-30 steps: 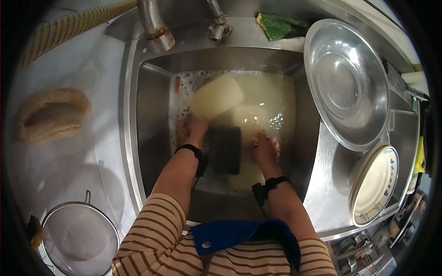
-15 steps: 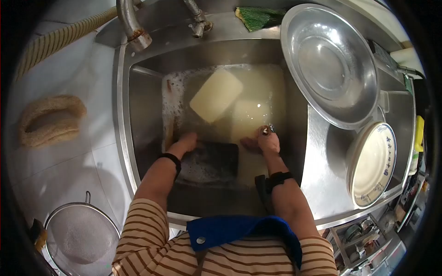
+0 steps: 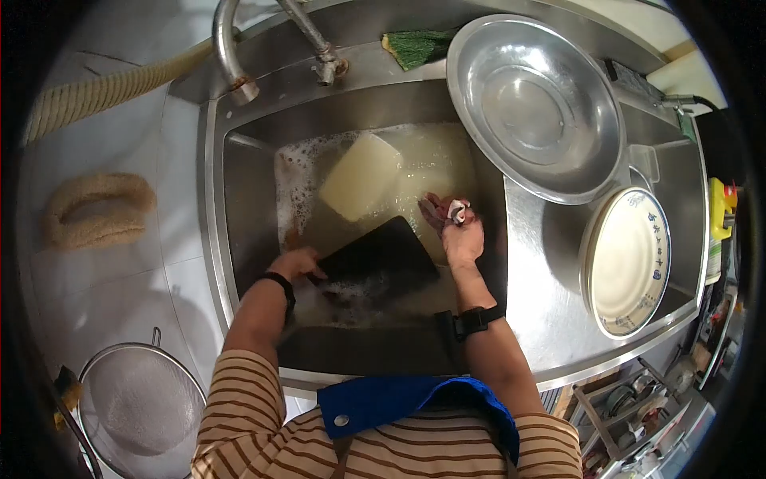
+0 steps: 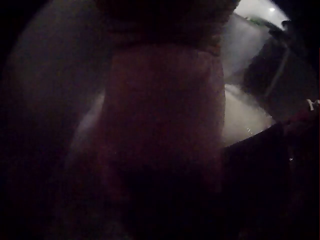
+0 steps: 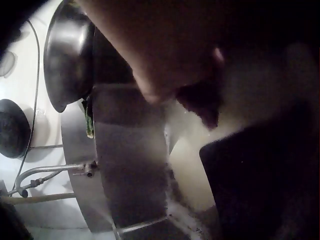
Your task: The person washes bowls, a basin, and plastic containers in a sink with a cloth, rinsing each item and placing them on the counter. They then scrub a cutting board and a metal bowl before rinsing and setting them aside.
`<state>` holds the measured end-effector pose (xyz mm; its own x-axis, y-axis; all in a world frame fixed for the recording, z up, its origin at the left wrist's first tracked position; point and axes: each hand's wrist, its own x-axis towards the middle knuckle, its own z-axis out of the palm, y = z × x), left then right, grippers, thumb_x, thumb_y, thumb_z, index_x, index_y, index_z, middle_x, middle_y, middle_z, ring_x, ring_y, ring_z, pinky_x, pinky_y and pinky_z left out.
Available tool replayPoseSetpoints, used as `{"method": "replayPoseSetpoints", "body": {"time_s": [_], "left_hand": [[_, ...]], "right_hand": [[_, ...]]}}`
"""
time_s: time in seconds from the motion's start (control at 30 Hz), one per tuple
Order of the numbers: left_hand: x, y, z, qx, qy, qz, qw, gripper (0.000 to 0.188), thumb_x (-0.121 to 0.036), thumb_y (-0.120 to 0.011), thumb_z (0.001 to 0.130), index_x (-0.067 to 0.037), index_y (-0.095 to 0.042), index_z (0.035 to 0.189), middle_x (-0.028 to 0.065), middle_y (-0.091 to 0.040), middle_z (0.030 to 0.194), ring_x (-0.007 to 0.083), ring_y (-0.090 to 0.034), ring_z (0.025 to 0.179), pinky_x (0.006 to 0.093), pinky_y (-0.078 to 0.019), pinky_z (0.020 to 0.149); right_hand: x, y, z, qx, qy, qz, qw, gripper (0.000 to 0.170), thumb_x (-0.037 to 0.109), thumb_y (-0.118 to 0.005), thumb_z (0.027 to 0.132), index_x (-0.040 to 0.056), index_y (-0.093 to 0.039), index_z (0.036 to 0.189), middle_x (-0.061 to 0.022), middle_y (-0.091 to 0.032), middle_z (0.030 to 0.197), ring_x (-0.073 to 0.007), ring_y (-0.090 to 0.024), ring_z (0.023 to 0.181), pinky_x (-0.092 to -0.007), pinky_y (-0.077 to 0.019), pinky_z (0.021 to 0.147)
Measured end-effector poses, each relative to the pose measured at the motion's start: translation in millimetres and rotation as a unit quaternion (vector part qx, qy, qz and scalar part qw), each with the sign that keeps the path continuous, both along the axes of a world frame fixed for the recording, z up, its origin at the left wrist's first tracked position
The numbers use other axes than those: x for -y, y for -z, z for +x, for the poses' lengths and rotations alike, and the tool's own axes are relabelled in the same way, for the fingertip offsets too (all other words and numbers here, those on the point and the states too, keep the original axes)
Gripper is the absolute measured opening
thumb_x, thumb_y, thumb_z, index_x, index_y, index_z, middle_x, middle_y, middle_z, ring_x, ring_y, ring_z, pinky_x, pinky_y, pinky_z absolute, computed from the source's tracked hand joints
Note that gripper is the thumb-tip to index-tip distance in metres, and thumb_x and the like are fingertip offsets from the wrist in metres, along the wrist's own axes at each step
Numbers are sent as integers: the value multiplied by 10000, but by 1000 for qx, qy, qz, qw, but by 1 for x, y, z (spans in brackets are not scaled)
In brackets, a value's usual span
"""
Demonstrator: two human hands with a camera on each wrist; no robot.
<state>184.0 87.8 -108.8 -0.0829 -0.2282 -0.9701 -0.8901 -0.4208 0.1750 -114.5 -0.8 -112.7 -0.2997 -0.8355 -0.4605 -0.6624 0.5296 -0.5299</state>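
Black rectangular panel [image 3: 381, 257] lies at an angle in the sink [image 3: 251, 199], its near side in foamy water. The left hand's [image 3: 295, 263] grip is clamped on its left corner. The right hand's [image 3: 463, 242] grip, near its right side, is clamped on a crumpled cloth [image 3: 437, 211]. A pale yellow rectangular piece [image 3: 361, 177] lies beyond it.

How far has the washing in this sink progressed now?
Possibly done: the metal bowl and plates, out of the water. In hand: the black board in the left hand, a reddish bundle in the right hand. Probably left: the pale board, lying in cloudy water.
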Motion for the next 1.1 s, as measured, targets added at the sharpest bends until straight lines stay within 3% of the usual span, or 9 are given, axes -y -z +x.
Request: {"method": "replayPoseSetpoints", "body": {"time_s": [0.1, 0.27, 0.4, 0.47, 0.7, 0.77, 0.87, 0.9, 1.1], "left_hand": [[-23, 21, -4, 117, 56, -50, 990, 713, -340, -741, 643, -54, -435, 1219, 148, -492, 1152, 282, -471, 1064, 382, -404, 854], [6, -64, -42, -9, -341, -95, 935, 510, -329, -626, 738, -34, -504, 1135, 167, -492, 1143, 262, -489, 1015, 349, -388, 838], [16, -57, -18, -108, -334, -118, 929, 513, -307, -627, 737, -6, -498, 1132, 158, -504, 1124, 246, -492, 997, 334, -383, 838], [25, -69, -22, -54, -515, -124, 846, 508, -188, -699, 686, 65, -494, 1076, 106, -569, 982, 218, -530, 940, 312, -401, 803], [33, -45, -66, -222, -584, -326, 710, 406, -217, -659, 730, 7, -529, 1042, 104, -581, 951, 199, -568, 856, 316, -456, 769], [43, -36, -85, -301, -666, -281, 622, 396, -272, -628, 767, -6, -533, 1044, 107, -585, 957, 202, -570, 852, 317, -462, 756], [45, 5, -90, -380, -750, -93, 533, 453, -376, -589, 795, -21, -522, 1068, 99, -582, 983, 206, -568, 861, 315, -463, 751], [38, 1, -92, -330, -694, -149, 622, 504, -415, -584, 789, -31, -494, 1103, 84, -567, 1003, 202, -563, 882, 326, -464, 755], [30, 18, -96, -325, -742, -143, 569, 537, -401, -561, 810, -25, -433, 1171, 89, -514, 1100, 209, -525, 972, 362, -453, 811]], "right_hand": [[-10, 9, 5, -20, -8, -39, 999, 263, 206, -576, 708, 155, -586, 965, -122, -533, 1015, -321, -522, 946, -374, -420, 808], [-8, 5, 14, -16, -44, -138, 989, 243, 248, -633, 686, 129, -575, 890, -84, -490, 1049, -320, -506, 948, -390, -425, 790], [7, -2, 11, 10, -47, -213, 976, 246, 224, -668, 666, 105, -570, 857, -90, -515, 1049, -305, -503, 941, -383, -422, 791], [11, -7, 10, 5, -66, -236, 970, 206, 179, -672, 649, 102, -571, 811, -81, -547, 1002, -301, -509, 921, -375, -426, 782], [-28, -31, 54, 120, -196, -339, 912, 115, 104, -645, 648, 87, -532, 647, -99, -598, 907, -319, -544, 828, -385, -453, 691], [-49, -30, 76, 116, -236, -352, 898, 153, 102, -658, 614, 109, -585, 748, -106, -572, 998, -300, -535, 870, -352, -456, 720], [-64, -34, 92, 33, -282, -239, 929, 414, 141, -657, 607, 118, -563, 1010, -154, -464, 1169, -369, -447, 1022, -523, -345, 864], [-59, -23, 88, 30, -279, -239, 930, 414, 141, -657, 607, 118, -563, 1010, -154, -464, 1169, -369, -447, 1022, -523, -345, 864], [-32, 77, 47, -77, -274, -249, 926, 527, 195, -590, 679, 175, -450, 1187, -170, -420, 1210, -392, -398, 1074, -594, -303, 859]]}}
